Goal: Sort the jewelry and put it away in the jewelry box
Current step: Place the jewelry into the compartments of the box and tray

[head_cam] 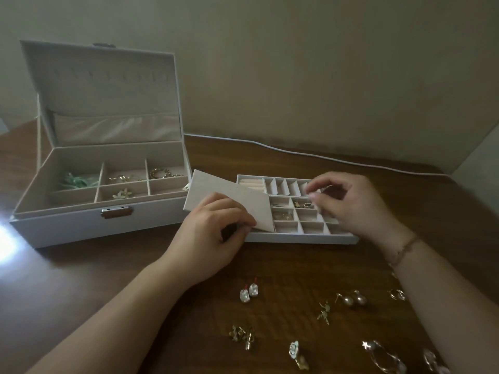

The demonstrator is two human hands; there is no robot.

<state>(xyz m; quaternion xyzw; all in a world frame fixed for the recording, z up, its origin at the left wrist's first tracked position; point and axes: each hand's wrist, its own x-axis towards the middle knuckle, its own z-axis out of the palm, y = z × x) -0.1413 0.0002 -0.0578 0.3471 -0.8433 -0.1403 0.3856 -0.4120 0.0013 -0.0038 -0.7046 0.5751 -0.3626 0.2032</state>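
- The left hand [216,236], at centre frame, pinches the near corner of a flat beige card [229,203] between thumb and fingers; the card lies tilted across the left end of the divided tray [297,238], covering some of its cells.
- The right hand [348,203], right of centre, hovers over the tray's right half with its fingers curled and thumb and fingertips drawn together; whether they pinch something small cannot be told through the blur.
- Small gold pieces [302,205] lie in tray cells just left of the right fingertips, and another gold piece [283,216] in a cell beside the card's edge.
- The jewelry box [94,225] stands open at left of frame, well apart from both grips, with a green piece [74,180] and gold pieces in its compartments.
- Unsorted jewelry lies on the wooden table [81,279] at lower right, below both hands: pale drop earrings [249,292], pearl earrings [352,299], a gold cluster [241,335].
- A bracelet [403,251] circles the right wrist.
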